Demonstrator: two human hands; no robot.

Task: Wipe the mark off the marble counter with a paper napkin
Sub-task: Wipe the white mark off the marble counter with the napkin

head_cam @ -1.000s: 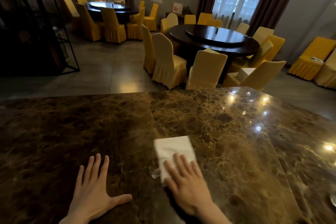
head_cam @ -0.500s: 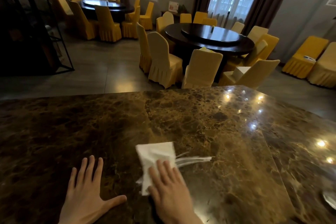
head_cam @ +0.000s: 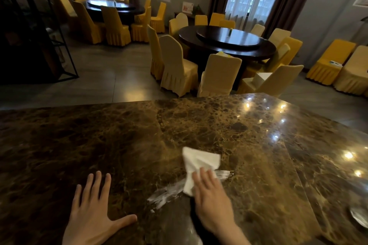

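Since the white mark (head_cam: 165, 195) shows smeared, status: unfinished.
Right hand (head_cam: 211, 201): straight fingers together, pressing napkin (head_cam: 199, 162) flat to scrub.
Left hand (head_cam: 89, 219): fingers spread on counter (head_cam: 99, 135), likely bracing.

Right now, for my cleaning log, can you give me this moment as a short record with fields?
surface: marble counter, glossy brown
napkin: white paper, crumpled
mark: white smear showing on both sides of the napkin
right hand: straight fingers press the napkin
left hand: flat on the counter, fingers spread, holding nothing
status: mark not wiped off yet
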